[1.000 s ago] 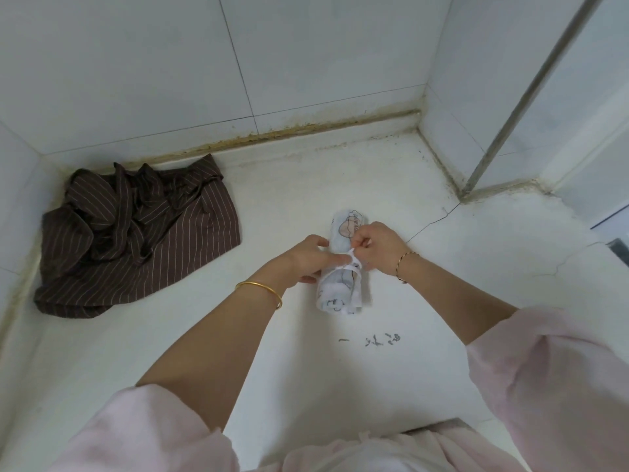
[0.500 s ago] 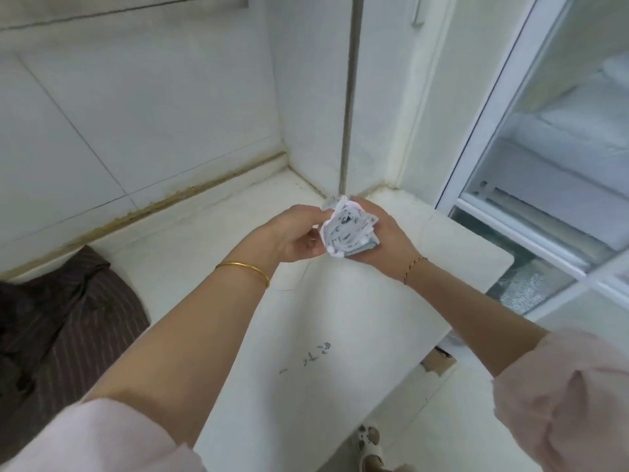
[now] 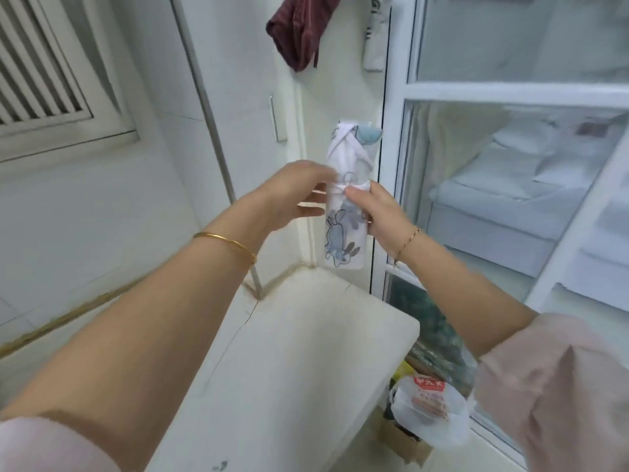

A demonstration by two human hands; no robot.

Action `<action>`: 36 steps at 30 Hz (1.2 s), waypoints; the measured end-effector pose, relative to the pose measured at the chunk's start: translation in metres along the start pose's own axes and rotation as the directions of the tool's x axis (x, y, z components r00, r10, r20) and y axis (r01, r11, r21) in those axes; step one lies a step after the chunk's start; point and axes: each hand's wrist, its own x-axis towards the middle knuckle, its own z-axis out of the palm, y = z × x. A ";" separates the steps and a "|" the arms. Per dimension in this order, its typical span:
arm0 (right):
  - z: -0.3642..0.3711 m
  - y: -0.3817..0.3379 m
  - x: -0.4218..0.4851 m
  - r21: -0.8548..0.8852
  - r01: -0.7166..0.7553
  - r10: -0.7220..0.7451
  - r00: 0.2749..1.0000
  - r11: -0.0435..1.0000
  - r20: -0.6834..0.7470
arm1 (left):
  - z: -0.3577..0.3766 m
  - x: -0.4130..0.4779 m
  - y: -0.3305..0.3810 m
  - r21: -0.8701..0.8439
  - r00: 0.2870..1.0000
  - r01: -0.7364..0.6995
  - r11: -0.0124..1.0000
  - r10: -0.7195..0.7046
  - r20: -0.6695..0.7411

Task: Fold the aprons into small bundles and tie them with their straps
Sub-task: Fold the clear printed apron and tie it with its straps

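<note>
Above a white stone counter in a tiled corner, the right hand curls round the middle of an upright rolled white rabbit-print apron bundle. The blurred left hand lays straight fingers against its left side.

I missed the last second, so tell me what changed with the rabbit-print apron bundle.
The apron bundle went up off the counter, where it lay while both hands worked its strap; it is now upright in the air. The right hand grips its middle; the left hand, blurred, is at its left edge. Unchanged: strap still wrapped round it.
</note>
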 end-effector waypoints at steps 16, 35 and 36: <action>-0.135 -0.162 0.145 -0.207 0.414 -0.438 0.895 0.886 -0.086 | 0.070 0.130 0.213 0.121 0.892 -0.391 0.912 0.408 -0.194; -0.131 -0.330 0.344 -0.464 0.450 -0.617 0.719 0.763 -0.318 | -0.017 0.194 0.322 0.666 0.643 -0.196 0.720 0.607 -0.466; -0.128 -0.336 0.352 -0.467 0.452 -0.623 0.714 0.760 -0.321 | -0.021 0.199 0.323 0.668 0.639 -0.191 0.719 0.608 -0.472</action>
